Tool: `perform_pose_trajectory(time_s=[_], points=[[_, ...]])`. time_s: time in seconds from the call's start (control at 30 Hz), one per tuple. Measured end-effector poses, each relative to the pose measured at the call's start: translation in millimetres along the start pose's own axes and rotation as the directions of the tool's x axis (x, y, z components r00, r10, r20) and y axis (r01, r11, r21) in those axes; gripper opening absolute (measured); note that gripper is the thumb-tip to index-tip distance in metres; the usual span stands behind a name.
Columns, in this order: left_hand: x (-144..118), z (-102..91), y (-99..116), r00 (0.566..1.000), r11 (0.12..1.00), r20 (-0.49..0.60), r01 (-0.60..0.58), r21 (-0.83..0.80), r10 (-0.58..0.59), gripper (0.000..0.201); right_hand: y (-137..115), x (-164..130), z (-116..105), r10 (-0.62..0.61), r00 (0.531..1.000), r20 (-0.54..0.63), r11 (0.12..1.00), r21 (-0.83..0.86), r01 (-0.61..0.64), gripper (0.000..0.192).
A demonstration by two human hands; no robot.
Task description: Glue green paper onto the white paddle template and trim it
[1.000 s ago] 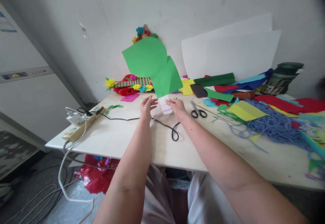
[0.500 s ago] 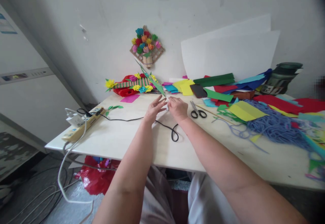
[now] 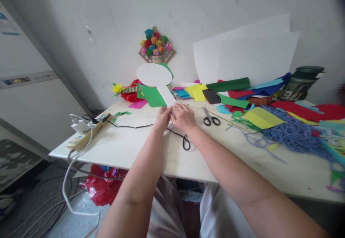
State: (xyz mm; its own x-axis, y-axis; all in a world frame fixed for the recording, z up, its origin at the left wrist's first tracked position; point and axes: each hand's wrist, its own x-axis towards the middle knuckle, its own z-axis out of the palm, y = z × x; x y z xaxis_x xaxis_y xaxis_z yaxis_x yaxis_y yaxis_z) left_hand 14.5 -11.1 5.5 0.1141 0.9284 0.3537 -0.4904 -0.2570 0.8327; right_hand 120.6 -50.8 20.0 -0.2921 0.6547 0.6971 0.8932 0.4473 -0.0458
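Note:
A white paper cut-out (image 3: 154,74), an oval head on a straight stem, stands tilted above the table with its flat side toward me. Green paper (image 3: 154,97) shows behind it, beside the stem and at the oval's upper right edge. Around the lower end of the stem, my left hand (image 3: 162,118) is closed on the left side. My right hand (image 3: 183,117) grips the same end from the right, its fingers folded over the paper. The fingertips of both hands meet there and hide the stem's bottom.
Black-handled scissors (image 3: 210,117) lie right of my hands. A black cable (image 3: 185,143) crosses the table from the power strip (image 3: 87,132). Coloured paper (image 3: 198,92), a phone (image 3: 211,96), blue yarn (image 3: 292,137) and a dark bottle (image 3: 301,83) stretch along the back and right.
The cut-out, seen nearly edge-on before, has turned so its white face shows. My left fingers, spread earlier, have closed on the stem. Both hands have moved slightly lower.

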Motion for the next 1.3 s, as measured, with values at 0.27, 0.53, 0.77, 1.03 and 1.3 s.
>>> perform_pose_trajectory(time_s=[0.27, 0.53, 0.77, 1.03, 1.3], points=[[5.4, -11.9, -2.3, 0.999, 1.000, -0.029, 0.016, -0.015, -0.017, 0.036, 13.9, 2.4, 1.2, 0.167, 0.985, -0.051, 0.986, 0.033, -0.165, 0.034], [6.9, -17.1, -7.3, 0.995, 0.999, -0.092, 0.037, 0.023, -0.035, 0.044, 29.3, 9.0, -1.9, 0.444, 0.893, 0.074, 0.896, -0.009, -0.445, 0.032], [6.9, -19.2, -4.8, 0.990, 0.999, -0.137, 0.032, -0.003, -0.032, 0.052, 56.3, 16.6, -17.4, 0.543, 0.820, 0.179, 0.839, -0.149, -0.523, 0.026], [6.7, -20.4, -2.9, 0.985, 0.999, -0.172, 0.015, -0.039, -0.021, 0.050, 105.7, 9.1, -38.3, 0.728, 0.608, 0.317, 0.685, -0.349, -0.639, 0.035], [6.8, -20.8, -1.1, 0.973, 0.995, -0.229, 0.007, -0.095, -0.029, 0.039, 112.1, 1.9, -33.4, 0.701, 0.505, 0.504, 0.709, -0.421, -0.566, 0.037]])
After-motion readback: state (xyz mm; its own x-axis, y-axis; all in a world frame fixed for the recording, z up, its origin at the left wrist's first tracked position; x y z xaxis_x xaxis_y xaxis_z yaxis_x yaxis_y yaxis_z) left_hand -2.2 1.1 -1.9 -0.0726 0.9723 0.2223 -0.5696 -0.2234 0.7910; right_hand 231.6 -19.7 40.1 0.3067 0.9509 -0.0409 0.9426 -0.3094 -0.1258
